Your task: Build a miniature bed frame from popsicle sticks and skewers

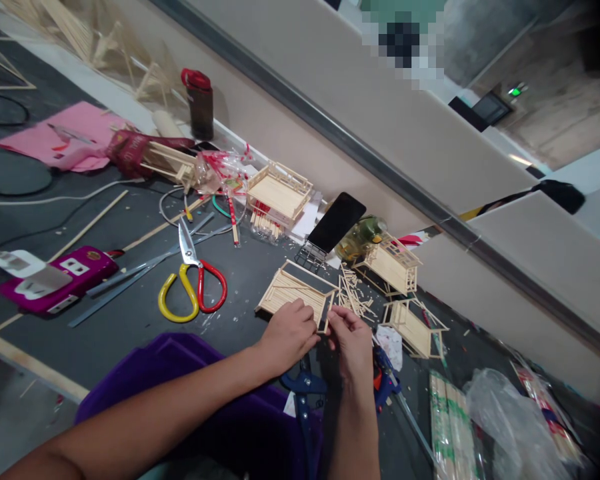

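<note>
A small model built of thin wooden sticks [286, 292], with a slatted floor and an upright frame, rests on the dark table in front of me. Curled over its near edge, my left hand [291, 333] grips it. My right hand [351, 337] is closed at the model's right end, thumb and finger pinching the stick frame there. The fingers hide part of that corner. Just beyond the right hand lies a pile of short cut sticks [354, 293]. Blue-handled cutters [304, 383] lie below the hands.
Scissors [191, 267] with yellow and red handles lie left of the model. A phone [337, 222] leans on a stand behind it. Similar stick models [280, 190] stand at the back and right. A glue gun [387, 377], packed sticks [453, 420] and a purple power strip [63, 280] are around.
</note>
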